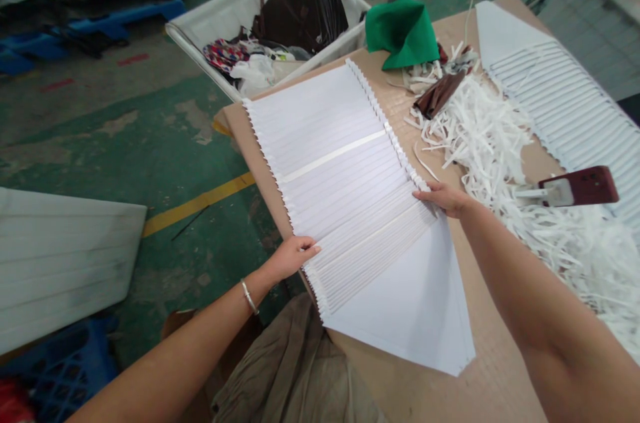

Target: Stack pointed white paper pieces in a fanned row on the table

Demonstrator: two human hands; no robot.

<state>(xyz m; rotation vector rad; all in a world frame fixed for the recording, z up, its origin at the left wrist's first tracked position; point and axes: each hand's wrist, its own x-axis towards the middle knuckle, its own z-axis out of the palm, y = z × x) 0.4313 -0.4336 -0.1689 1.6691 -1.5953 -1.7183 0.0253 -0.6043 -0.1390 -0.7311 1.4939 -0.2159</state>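
A fanned row of overlapping white paper sheets [340, 169] lies across a brown cardboard-covered table [500, 369]. My left hand [293, 256] rests on the row's left edge, fingers curled against the sheet ends. My right hand [443, 198] lies on the right edge of the row, fingers flat on the paper and slightly spread. Neither hand lifts anything. A narrow glossy strip [333, 156] runs across the sheets in the middle of the row.
A heap of white paper strips [505, 163] covers the table's right part, with a dark red tool [580, 187] on it. A second fanned row of sheets [560, 96] lies far right. Green cloth [403, 33] sits at the back. A white bin [225, 13] stands behind the table.
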